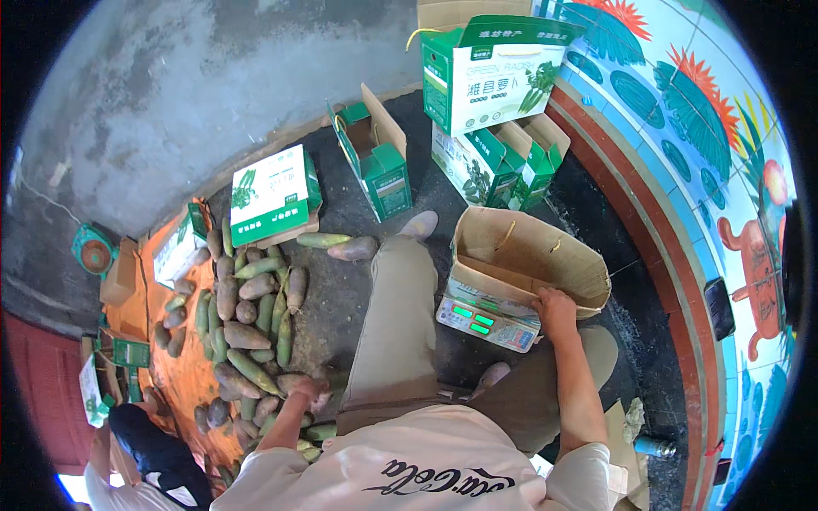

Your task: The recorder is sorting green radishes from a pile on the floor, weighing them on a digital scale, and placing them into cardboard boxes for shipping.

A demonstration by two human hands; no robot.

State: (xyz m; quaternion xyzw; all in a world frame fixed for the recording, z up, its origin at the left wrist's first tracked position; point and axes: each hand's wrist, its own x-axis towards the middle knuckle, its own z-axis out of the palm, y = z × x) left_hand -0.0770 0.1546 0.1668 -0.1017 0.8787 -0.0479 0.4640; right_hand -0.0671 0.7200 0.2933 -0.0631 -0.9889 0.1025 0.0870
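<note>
My left hand (308, 392) is down at the near right edge of a heap of green radishes (247, 336), many coated with brown soil. It touches or nearly touches one muddy radish; its fingers are blurred, so a grip cannot be made out. My right hand (557, 312) is closed over the near edge of an open cardboard box (528, 277), thumb and fingers on its wall. Inside, the box shows bare brown card and short yellow cord loops. It rests on a digital scale (487, 325) with lit green displays, between my legs.
Green-and-white cartons (498, 81) are stacked at the far right, beside a painted tile wall (682, 111). An open carton (375, 162) and a closed one (274, 192) stand ahead. Two radishes (341, 244) lie near my shoe. Another person (158, 456) is at the lower left.
</note>
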